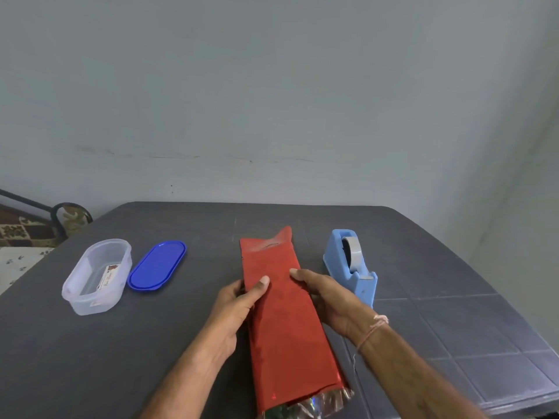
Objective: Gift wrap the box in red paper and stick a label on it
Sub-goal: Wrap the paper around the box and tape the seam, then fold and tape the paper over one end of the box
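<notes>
- Your left hand (239, 300) and right hand (326, 297) clasp the box (281, 313) by its two long sides, mid-table (121, 358), a little right of centre. On each hand the thumb lies on top and the fingers wrap round the edge, mostly out of sight.
- Step in hand, by the look of it: the red paper (272, 258) is round the body, ends not yet closed. At the far end a flap (284, 234) stands up loose; at the near end (308, 403) the silver inside of the paper gapes open.
- Orientation: the box lies flat, broad face up. Its long axis runs from you toward the wall, leaning slightly left at the far end. The near end points at you, close to the table's front edge.
- Next move prob. calls for one hand to pin the wrap while the other folds an end flat & fetches tape. The blue tape dispenser (351, 267) sits just right of the box, near your right hand.
- Label (110, 275): appears to wait in the clear tub (96, 276) at left, blue lid (157, 264) off and lying beside it. Not yet stuck on, as far as the top face shows.
</notes>
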`<state>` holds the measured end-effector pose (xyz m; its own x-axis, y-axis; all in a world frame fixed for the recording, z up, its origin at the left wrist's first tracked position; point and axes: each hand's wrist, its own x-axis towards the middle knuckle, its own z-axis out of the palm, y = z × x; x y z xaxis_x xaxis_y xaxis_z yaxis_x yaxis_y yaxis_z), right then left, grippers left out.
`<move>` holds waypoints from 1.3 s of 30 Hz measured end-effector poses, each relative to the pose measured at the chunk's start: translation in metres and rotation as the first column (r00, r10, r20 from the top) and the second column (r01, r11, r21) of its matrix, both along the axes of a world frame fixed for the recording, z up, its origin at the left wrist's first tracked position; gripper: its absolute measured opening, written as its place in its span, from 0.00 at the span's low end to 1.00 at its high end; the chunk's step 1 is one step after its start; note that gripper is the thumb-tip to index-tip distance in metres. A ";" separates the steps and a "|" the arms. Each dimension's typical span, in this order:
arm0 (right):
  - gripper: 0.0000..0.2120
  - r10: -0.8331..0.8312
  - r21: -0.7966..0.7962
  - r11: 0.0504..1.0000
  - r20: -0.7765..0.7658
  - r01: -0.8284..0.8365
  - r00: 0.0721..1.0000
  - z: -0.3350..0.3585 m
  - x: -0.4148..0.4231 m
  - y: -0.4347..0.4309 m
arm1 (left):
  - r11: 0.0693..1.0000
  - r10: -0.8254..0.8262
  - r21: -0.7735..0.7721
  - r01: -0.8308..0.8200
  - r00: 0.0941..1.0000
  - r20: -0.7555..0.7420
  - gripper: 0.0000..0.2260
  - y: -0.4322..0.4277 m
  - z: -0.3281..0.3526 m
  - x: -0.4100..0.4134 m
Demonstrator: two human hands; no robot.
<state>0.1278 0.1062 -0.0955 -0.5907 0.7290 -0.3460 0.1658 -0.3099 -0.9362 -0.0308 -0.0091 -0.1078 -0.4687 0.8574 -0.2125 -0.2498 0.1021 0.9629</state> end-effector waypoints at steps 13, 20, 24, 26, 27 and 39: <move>0.26 -0.066 0.001 0.998 0.077 0.066 0.995 -0.001 0.006 0.000 | 0.999 0.040 0.000 -0.040 0.992 -0.116 0.16 0.008 0.004 0.001; 0.23 -0.060 0.192 0.977 -0.175 0.094 0.983 0.035 0.000 0.001 | 0.981 0.059 0.195 -0.014 0.972 -0.227 0.18 0.013 0.042 -0.005; 0.27 -0.009 0.334 0.937 -0.262 0.099 0.965 0.045 -0.002 0.001 | 0.969 0.140 0.242 -0.054 0.923 -0.357 0.20 0.011 0.060 -0.012; 0.27 0.025 0.370 0.926 -0.260 0.076 0.965 0.042 0.000 -0.003 | 0.961 0.178 0.263 -0.082 0.913 -0.366 0.14 0.004 0.056 -0.012; 0.27 0.036 0.389 0.918 -0.259 0.071 0.965 0.041 0.001 -0.006 | 0.956 0.193 0.279 -0.091 0.911 -0.364 0.12 0.000 0.054 -0.010; 0.32 0.085 0.558 0.827 -0.242 0.067 0.967 0.042 0.016 -0.018 | 0.911 0.269 0.409 -0.056 0.831 -0.486 0.16 -0.019 0.062 0.003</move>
